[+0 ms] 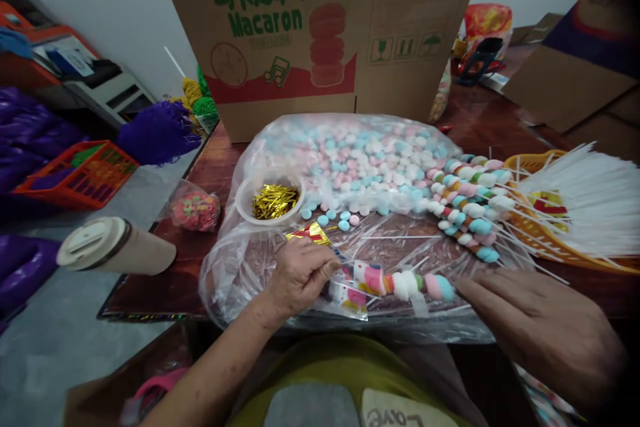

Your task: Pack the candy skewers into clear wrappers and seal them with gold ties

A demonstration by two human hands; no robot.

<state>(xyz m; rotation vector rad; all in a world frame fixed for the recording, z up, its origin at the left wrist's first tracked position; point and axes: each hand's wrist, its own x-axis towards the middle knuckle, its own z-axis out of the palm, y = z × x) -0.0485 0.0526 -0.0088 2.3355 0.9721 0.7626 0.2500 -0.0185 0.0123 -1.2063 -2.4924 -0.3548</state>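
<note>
A marshmallow skewer (407,285) in pink, white, green and blue lies crosswise in front of me. Its left part is inside a printed clear plastic wrapper (353,290). My left hand (304,275) is closed on the wrapper's left end; whether it also grips the stick is hidden. At the skewer's blue right tip is my right hand (545,327), fingers stretched out and somewhat blurred. I cannot tell if the fingertips touch the marshmallow. Beyond my left hand lies a red and gold packet piece (311,233).
A large clear bag of marshmallows (360,160) spreads before a cardboard box (320,27). Gold twist ties (275,201) fill a white bowl (243,203). Finished skewers (465,207) are stacked beside an orange basket (523,230) of white sticks (590,200). A lidded cup (135,247) stands left.
</note>
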